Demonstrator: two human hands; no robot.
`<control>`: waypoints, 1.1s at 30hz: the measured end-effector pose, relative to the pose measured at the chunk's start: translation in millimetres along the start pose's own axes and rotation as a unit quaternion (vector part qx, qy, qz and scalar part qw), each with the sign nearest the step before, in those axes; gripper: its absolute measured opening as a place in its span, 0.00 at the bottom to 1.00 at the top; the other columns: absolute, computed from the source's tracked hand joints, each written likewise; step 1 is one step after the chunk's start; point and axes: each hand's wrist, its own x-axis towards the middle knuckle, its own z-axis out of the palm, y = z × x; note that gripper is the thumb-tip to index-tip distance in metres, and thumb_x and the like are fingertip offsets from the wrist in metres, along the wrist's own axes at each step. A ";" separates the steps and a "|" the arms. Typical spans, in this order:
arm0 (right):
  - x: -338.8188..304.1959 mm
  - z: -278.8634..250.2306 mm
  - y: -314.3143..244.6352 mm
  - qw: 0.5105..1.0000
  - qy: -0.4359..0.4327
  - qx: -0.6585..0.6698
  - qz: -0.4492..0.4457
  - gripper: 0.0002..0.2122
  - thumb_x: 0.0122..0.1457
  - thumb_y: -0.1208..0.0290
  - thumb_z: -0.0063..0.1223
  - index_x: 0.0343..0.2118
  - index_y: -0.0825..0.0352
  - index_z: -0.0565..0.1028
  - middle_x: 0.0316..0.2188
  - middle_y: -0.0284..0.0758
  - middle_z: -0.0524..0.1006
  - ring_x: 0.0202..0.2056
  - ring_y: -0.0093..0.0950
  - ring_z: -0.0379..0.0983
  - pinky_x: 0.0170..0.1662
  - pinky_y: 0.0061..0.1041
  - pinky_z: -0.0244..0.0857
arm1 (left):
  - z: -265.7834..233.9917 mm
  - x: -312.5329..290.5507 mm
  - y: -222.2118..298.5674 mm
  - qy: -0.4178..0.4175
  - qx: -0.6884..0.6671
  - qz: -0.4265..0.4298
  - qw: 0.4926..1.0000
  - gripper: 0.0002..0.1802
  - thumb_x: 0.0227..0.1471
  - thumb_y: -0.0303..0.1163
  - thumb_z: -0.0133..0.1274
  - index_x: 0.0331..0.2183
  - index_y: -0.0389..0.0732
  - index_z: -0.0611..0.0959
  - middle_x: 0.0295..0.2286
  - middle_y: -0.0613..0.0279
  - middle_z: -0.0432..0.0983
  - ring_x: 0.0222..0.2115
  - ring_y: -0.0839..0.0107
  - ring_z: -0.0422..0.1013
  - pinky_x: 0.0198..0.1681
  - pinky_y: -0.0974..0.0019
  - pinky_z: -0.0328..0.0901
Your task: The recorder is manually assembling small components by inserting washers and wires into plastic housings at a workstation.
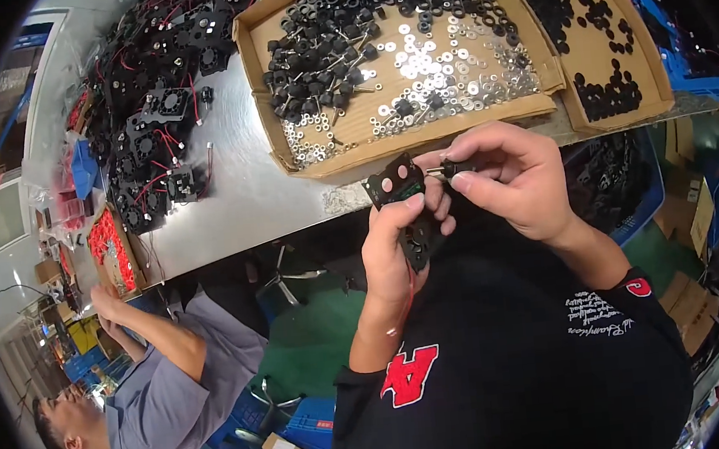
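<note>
My left hand (385, 244) is closed around a black bracket-like assembly (393, 180) with round copper-coloured spots and a red wire trailing down by my wrist. My right hand (516, 178) pinches a black-headed thumb screw (450, 169) between thumb and fingers. Its metal shaft points left at the edge of the assembly; whether the tip touches is hard to tell. Just beyond both hands lies a shallow cardboard tray (437, 137) holding a heap of similar thumb screws (320, 61), black rings, clear and white washers (422, 61), and small metal nuts.
A second cardboard tray (611, 124) with black rings adjoins on the right. Black fan assemblies (157, 114) with red wires cover the metal table (247, 204) at far left. A box of red parts (114, 250) sits near a co-worker (164, 387) on the left.
</note>
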 end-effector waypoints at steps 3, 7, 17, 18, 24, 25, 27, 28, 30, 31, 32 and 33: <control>0.2 -4.0 2.7 1.000 -0.001 -0.015 -0.021 0.11 0.54 0.85 0.55 0.41 0.74 0.73 0.40 0.37 0.76 0.39 0.22 0.75 0.41 0.19 0.70 | 2.8 3.5 -4.1 0.002 0.072 0.032 0.997 0.21 0.47 0.30 0.51 0.44 0.31 0.74 0.29 0.67 0.68 0.29 0.79 0.63 0.31 0.74 0.59; -0.3 -7.3 2.5 0.998 0.000 -0.058 0.002 0.11 0.54 0.85 0.55 0.41 0.75 0.73 0.39 0.37 0.76 0.39 0.22 0.74 0.40 0.19 0.70 | 7.3 3.3 -9.9 0.055 0.195 0.105 0.973 0.19 0.49 0.29 0.53 0.43 0.31 0.74 0.27 0.68 0.70 0.27 0.80 0.64 0.32 0.76 0.59; 7.1 11.7 -7.8 0.971 0.011 -0.225 -0.081 0.07 0.45 0.82 0.60 0.30 0.69 0.77 0.28 0.34 0.75 0.24 0.19 0.73 0.27 0.16 0.69 | 4.3 -4.0 -10.6 0.062 0.060 0.030 0.996 0.18 0.38 0.30 0.44 0.36 0.33 0.72 0.26 0.62 0.68 0.27 0.73 0.63 0.29 0.70 0.59; 7.8 11.9 -8.6 0.971 0.012 -0.225 -0.078 0.07 0.45 0.82 0.60 0.30 0.69 0.77 0.28 0.34 0.75 0.24 0.19 0.73 0.27 0.16 0.69 | 1.0 -5.4 -12.0 0.056 0.099 0.033 0.993 0.18 0.38 0.30 0.44 0.35 0.33 0.72 0.26 0.62 0.68 0.27 0.73 0.63 0.29 0.70 0.59; 12.0 13.4 -8.7 0.951 -0.054 -0.283 -0.108 0.08 0.47 0.85 0.59 0.33 0.73 0.77 0.32 0.35 0.77 0.27 0.18 0.76 0.27 0.14 0.68 | 0.6 -4.6 -1.6 0.028 0.184 0.010 0.982 0.29 0.35 0.34 0.44 0.43 0.30 0.71 0.34 0.59 0.70 0.35 0.72 0.66 0.39 0.70 0.62; 12.5 13.8 -8.4 0.951 -0.054 -0.284 -0.107 0.08 0.47 0.85 0.59 0.33 0.73 0.77 0.32 0.35 0.77 0.27 0.18 0.76 0.27 0.14 0.68 | 4.2 -4.2 0.2 0.032 0.214 0.020 0.976 0.32 0.35 0.34 0.45 0.46 0.29 0.69 0.37 0.57 0.71 0.38 0.70 0.67 0.44 0.69 0.62; 13.4 14.8 -9.0 0.941 -0.048 -0.314 -0.114 0.09 0.48 0.84 0.61 0.33 0.72 0.77 0.31 0.34 0.79 0.28 0.18 0.76 0.30 0.16 0.70 | -1.6 -3.4 0.7 0.030 0.263 0.047 0.963 0.35 0.35 0.33 0.45 0.49 0.29 0.67 0.40 0.55 0.70 0.41 0.69 0.67 0.47 0.68 0.61; 12.4 16.1 -8.8 0.941 -0.049 -0.315 -0.114 0.09 0.48 0.84 0.61 0.33 0.72 0.77 0.31 0.34 0.79 0.28 0.18 0.76 0.30 0.16 0.70 | -4.9 -2.9 0.5 0.027 0.313 0.075 0.946 0.37 0.35 0.32 0.45 0.52 0.29 0.65 0.43 0.53 0.69 0.44 0.67 0.66 0.50 0.67 0.61; 8.4 17.8 -5.9 0.973 -0.019 -0.223 -0.058 0.08 0.49 0.83 0.62 0.34 0.72 0.78 0.30 0.34 0.79 0.29 0.19 0.76 0.33 0.17 0.71 | -6.6 -1.2 -3.3 0.039 0.330 0.120 0.936 0.34 0.38 0.28 0.46 0.51 0.29 0.65 0.40 0.52 0.71 0.41 0.66 0.68 0.47 0.65 0.63; 7.4 16.8 -4.2 0.973 -0.020 -0.225 -0.057 0.08 0.49 0.83 0.62 0.34 0.72 0.78 0.30 0.34 0.79 0.29 0.19 0.76 0.33 0.17 0.71 | -5.5 -1.4 -4.1 0.050 0.372 0.137 0.917 0.32 0.39 0.27 0.46 0.50 0.29 0.65 0.39 0.50 0.71 0.39 0.64 0.69 0.46 0.63 0.64; 6.6 15.2 -2.7 0.973 -0.021 -0.223 -0.059 0.08 0.50 0.82 0.62 0.34 0.72 0.78 0.30 0.34 0.79 0.29 0.19 0.77 0.34 0.17 0.71 | -5.0 -1.6 -4.9 0.062 0.414 0.153 0.895 0.30 0.40 0.25 0.46 0.50 0.29 0.66 0.37 0.48 0.72 0.37 0.62 0.70 0.44 0.62 0.65; 5.6 14.3 -1.7 0.973 -0.023 -0.220 -0.061 0.08 0.50 0.82 0.62 0.35 0.72 0.78 0.30 0.34 0.79 0.30 0.19 0.77 0.34 0.17 0.71 | -7.0 -0.9 -5.3 0.063 0.412 0.153 0.896 0.30 0.40 0.25 0.46 0.50 0.29 0.66 0.37 0.48 0.72 0.37 0.62 0.70 0.44 0.62 0.65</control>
